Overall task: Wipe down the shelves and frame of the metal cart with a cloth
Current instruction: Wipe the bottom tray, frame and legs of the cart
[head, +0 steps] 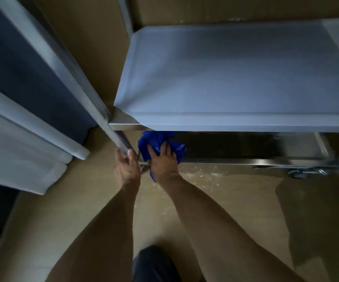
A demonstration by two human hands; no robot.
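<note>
I look down on a metal cart whose middle shelf (235, 74) is covered in pale film. Below it lies the bottom shelf (246, 148), dark and shiny. A slanting upright post (95, 102) of the cart frame runs down to the near left corner. My left hand (127, 169) grips the foot of that post, thumb and fingers curled round it. My right hand (162, 161) lies flat with spread fingers on a blue cloth (156, 142), pressing it onto the bottom shelf's left corner. Part of the cloth is hidden under the middle shelf.
A caster wheel (299, 173) shows under the bottom shelf at the right. Film-wrapped upper frame parts (22, 143) of the cart fill the left side. The tan floor (215, 190) has white specks near the cart. My knee (154, 263) is at the bottom edge.
</note>
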